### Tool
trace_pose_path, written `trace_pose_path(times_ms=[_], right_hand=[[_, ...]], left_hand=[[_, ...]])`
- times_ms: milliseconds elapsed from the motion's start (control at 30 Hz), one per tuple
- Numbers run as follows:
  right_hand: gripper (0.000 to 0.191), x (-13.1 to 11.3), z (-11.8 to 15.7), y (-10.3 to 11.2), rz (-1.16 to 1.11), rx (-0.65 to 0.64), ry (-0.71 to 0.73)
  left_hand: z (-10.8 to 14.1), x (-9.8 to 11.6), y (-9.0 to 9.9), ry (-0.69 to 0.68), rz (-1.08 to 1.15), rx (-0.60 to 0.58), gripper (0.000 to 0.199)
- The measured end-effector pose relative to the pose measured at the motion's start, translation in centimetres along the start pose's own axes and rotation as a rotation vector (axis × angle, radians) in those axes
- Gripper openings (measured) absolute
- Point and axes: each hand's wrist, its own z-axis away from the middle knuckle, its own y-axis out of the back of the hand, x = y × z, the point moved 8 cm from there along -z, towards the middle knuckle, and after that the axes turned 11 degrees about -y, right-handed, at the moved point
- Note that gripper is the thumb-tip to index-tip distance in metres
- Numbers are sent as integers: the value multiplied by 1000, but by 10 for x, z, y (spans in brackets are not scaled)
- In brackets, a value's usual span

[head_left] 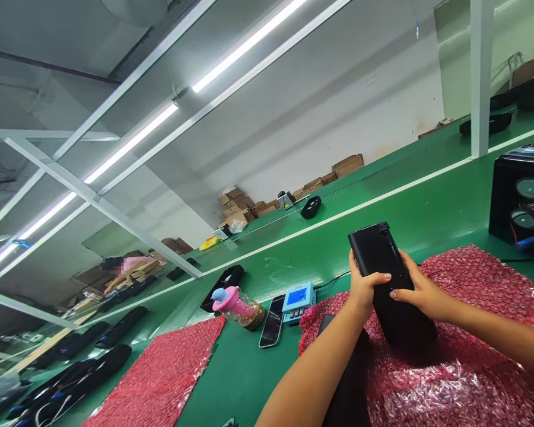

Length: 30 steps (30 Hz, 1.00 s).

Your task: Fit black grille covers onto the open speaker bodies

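Note:
A black oblong speaker housing (403, 308) is held tilted up over red bubble wrap (454, 279). My left hand (365, 284) grips its left side, thumb laid across the face. From the right side my right hand (416, 290) wraps round it, its thumb beside a small blue light on the face. Both hands are closed on the same housing. Partly hidden under my left forearm, another long black piece (349, 379) lies on the wrap.
On the green bench (235, 367) are a blue meter with a screen (298, 299), a phone (273, 323) and a pink-lidded bottle (239, 307). A black box with round speakers (520, 196) stands at right. Black housings (89, 373) lie at left. Another person (127, 267) works far off.

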Motion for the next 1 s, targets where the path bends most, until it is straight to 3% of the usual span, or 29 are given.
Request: trace_pose_path(times_ms=[267, 433, 700, 1000], right_hand=[[110, 4, 5, -2, 59, 43, 62], [112, 3, 7, -6, 46, -5, 34], [114, 0, 12, -7, -4, 25, 6], [108, 3, 13, -5, 72, 53, 69]], left_hand=[[5, 4, -3, -52, 37, -10, 96], [5, 3, -3, -45, 62, -6, 98], [5, 6, -6, -49, 85, -13, 92], [6, 6, -5, -24, 75, -9, 98]])
